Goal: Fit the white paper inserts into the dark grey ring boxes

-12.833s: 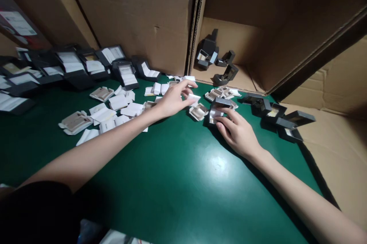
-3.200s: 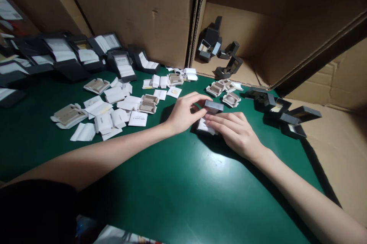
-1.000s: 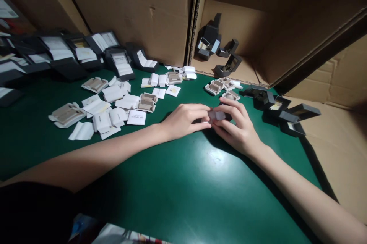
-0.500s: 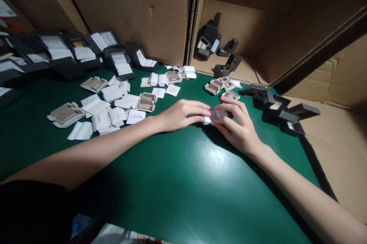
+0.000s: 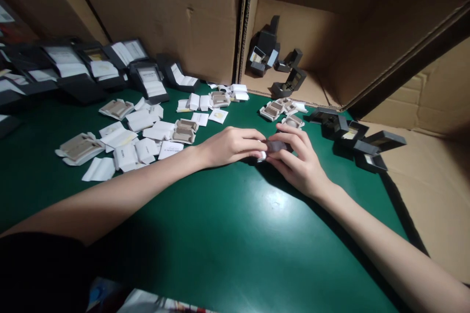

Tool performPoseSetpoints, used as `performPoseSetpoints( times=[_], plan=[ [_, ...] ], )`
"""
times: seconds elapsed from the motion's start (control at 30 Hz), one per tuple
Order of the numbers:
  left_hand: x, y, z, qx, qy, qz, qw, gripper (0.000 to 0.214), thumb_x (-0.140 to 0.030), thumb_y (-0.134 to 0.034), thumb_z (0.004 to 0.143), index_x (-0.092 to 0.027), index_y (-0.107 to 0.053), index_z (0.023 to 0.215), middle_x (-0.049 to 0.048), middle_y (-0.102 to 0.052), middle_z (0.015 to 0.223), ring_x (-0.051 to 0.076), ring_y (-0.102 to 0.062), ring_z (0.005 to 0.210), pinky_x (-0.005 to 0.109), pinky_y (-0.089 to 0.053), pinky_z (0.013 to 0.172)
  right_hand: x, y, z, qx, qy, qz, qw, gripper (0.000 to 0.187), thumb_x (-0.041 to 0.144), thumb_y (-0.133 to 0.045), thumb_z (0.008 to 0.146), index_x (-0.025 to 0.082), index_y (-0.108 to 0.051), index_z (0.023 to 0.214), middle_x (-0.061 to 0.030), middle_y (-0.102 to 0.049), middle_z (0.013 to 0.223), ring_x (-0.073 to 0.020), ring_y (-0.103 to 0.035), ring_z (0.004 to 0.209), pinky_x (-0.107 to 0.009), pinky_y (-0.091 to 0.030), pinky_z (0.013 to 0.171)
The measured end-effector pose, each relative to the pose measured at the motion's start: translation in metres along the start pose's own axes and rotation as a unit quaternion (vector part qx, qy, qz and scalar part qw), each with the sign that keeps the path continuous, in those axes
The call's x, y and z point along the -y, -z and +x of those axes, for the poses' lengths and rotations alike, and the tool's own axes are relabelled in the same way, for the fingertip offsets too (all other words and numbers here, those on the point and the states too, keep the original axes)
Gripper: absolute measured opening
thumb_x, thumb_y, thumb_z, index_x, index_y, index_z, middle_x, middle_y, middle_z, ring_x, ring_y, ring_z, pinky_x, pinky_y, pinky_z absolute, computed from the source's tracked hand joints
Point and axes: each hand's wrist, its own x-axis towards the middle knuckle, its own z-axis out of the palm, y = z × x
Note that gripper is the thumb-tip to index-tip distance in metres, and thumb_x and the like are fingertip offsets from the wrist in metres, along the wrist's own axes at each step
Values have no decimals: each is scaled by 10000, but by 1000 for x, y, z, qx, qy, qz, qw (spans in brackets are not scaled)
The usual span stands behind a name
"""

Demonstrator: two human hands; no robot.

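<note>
Over the green table my left hand [image 5: 235, 146] and my right hand [image 5: 301, 158] meet, fingertips almost touching. My right fingers are closed round a small dark grey box [image 5: 276, 146], which they partly cover. A small white piece [image 5: 262, 156] shows under my left fingertips, pinched at the box's left end; its exact kind is hidden. Just beyond my right fingers lies a loose white and grey-brown insert [image 5: 293, 122]. Left of my left hand, a printed white card [image 5: 170, 150] lies near my wrist.
White inserts and folded pads [image 5: 125, 156] are strewn over the left of the green table [image 5: 235, 244]. Open black jewellery boxes [image 5: 150, 80] line the back left. More dark boxes [image 5: 370, 144] lie at right, and several sit inside a large cardboard box [image 5: 293, 14].
The view has shifted slightly, so everything sits a little further left. Both hands stay together at the small box; less of the white piece and of the box shows between the fingers.
</note>
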Motion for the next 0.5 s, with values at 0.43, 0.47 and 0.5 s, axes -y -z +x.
performPoseSetpoints(
  times=[0.43,0.47,0.5],
  plan=[
    [-12,7,10,7,5,51,999,167,-231,-507,938,-158,-632,856,75,-642,922,157,-566,851,262,-443,752,3,0,2,-5,5,-1,1000,99,136,-628,821,203,-566,858,-107,-595,1073,-284,-460,1245,-495,-487,942],
    [-11,7,10,8,-10,55,998,179,-233,-503,941,-159,-634,844,80,-638,927,161,-558,865,267,-441,758,4,0,2,-6,4,2,1000,90,149,-632,821,200,-567,857,-110,-594,1070,-287,-460,1246,-498,-484,946],
    [-11,6,9,7,-22,55,998,186,-235,-501,943,-158,-635,840,84,-634,931,166,-551,878,272,-440,769,5,0,3,-8,2,6,1000,86,166,-639,818,196,-567,855,-115,-591,1070,-291,-458,1247,-499,-482,952]
  ],
)
